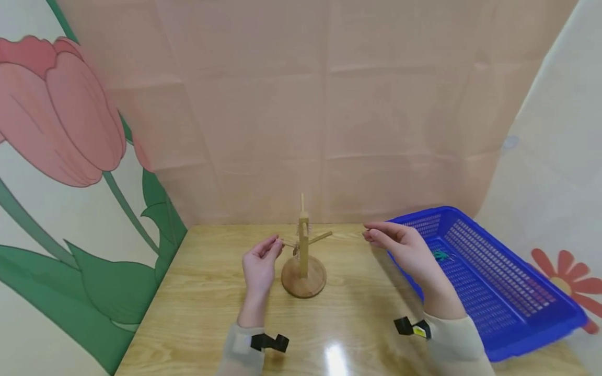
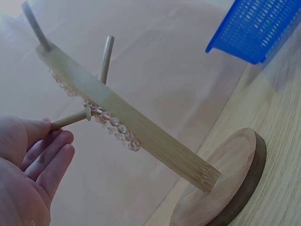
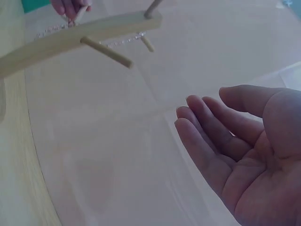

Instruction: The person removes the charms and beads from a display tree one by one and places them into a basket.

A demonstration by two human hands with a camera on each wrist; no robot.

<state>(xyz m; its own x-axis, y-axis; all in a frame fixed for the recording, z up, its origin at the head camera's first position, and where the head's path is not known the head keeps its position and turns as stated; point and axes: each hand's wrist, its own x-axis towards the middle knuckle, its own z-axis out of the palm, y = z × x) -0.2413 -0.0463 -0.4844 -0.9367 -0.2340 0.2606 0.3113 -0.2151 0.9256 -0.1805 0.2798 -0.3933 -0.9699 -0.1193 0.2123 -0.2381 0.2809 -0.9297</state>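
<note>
A wooden jewelry stand point(image 1: 304, 256) with a round base and several pegs stands upright on the table. My left hand point(image 1: 261, 263) pinches the end of one peg point(image 2: 70, 120) between thumb and fingers, to the left of the post. A beaded bracelet point(image 2: 115, 125) of clear pinkish beads hangs at the post end of that peg, its clasp side partly hidden. To the right of the stand, apart from it, my right hand point(image 1: 409, 256) hovers with loosely bent fingers. Its palm point(image 3: 263, 174) holds nothing in the right wrist view.
A blue plastic basket point(image 1: 512, 266) sits at the right of the wood-grain table point(image 1: 197, 313), with a small green item point(image 1: 439, 255) inside. Behind the table hangs a pinkish cloth point(image 1: 263, 104). A tulip-patterned cloth point(image 1: 61, 115) covers the left side.
</note>
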